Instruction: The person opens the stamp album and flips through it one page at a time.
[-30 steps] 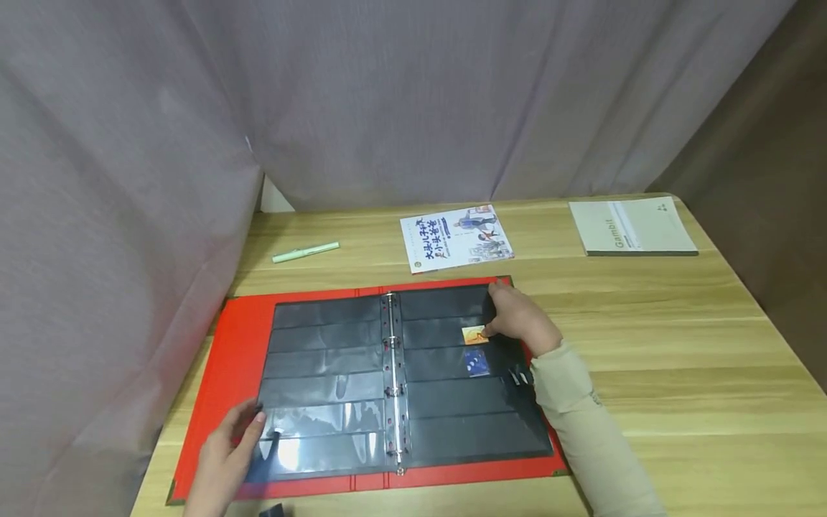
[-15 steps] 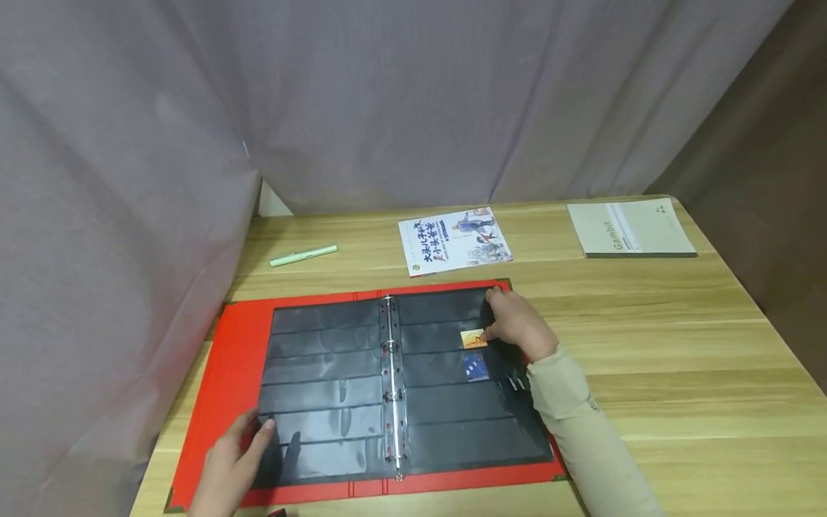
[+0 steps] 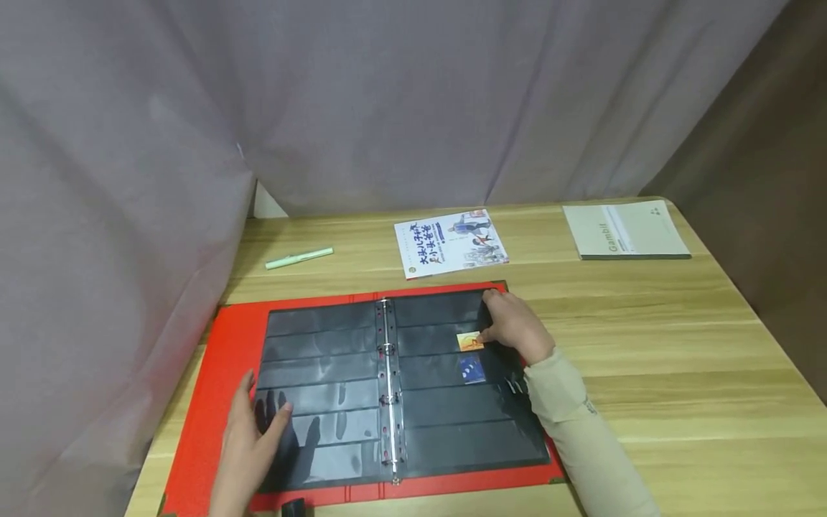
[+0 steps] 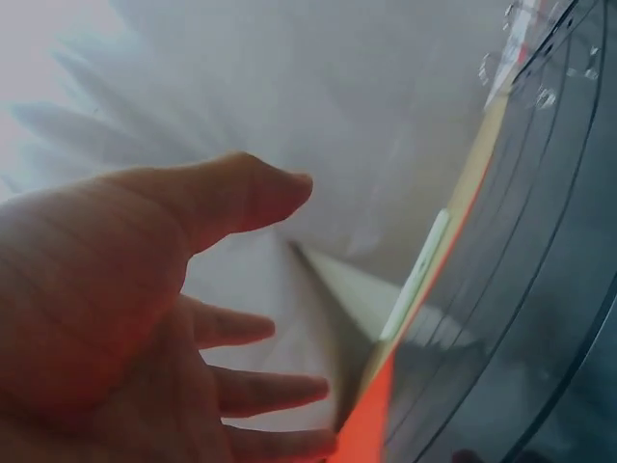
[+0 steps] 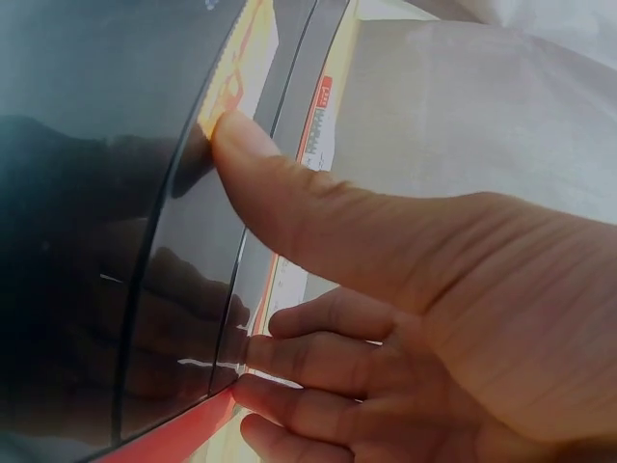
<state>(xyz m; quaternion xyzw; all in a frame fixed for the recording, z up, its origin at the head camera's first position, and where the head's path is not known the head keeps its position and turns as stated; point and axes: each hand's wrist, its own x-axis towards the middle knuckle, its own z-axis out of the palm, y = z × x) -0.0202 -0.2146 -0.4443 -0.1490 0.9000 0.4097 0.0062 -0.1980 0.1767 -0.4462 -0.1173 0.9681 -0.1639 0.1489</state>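
A red ring binder (image 3: 207,380) lies open, holding black pages with clear strip pockets. On its right page (image 3: 465,438) sit a small yellow-orange stamp (image 3: 468,341) and, just below it, a blue stamp (image 3: 472,370). My right hand (image 3: 519,329) rests at that page's outer edge. In the right wrist view its thumb (image 5: 289,198) touches the yellow stamp's edge, while the other fingers lie loosely at the page border. My left hand (image 3: 248,441) is over the lower left page (image 3: 323,345), fingers spread and holding nothing; the left wrist view shows its palm (image 4: 96,289).
Behind the binder lie a light green pen (image 3: 299,258) and a white illustrated booklet (image 3: 452,244). A pale book (image 3: 625,230) is at the back right of the wooden table (image 3: 659,359). Grey curtain (image 3: 388,108) closes off the back and left. A small black object (image 3: 293,508) shows at the front edge.
My left hand has come off the left page's outer edge, moving up and right with its fingers spreading. The right hand stays at the yellow stamp. The head view has shifted slightly.
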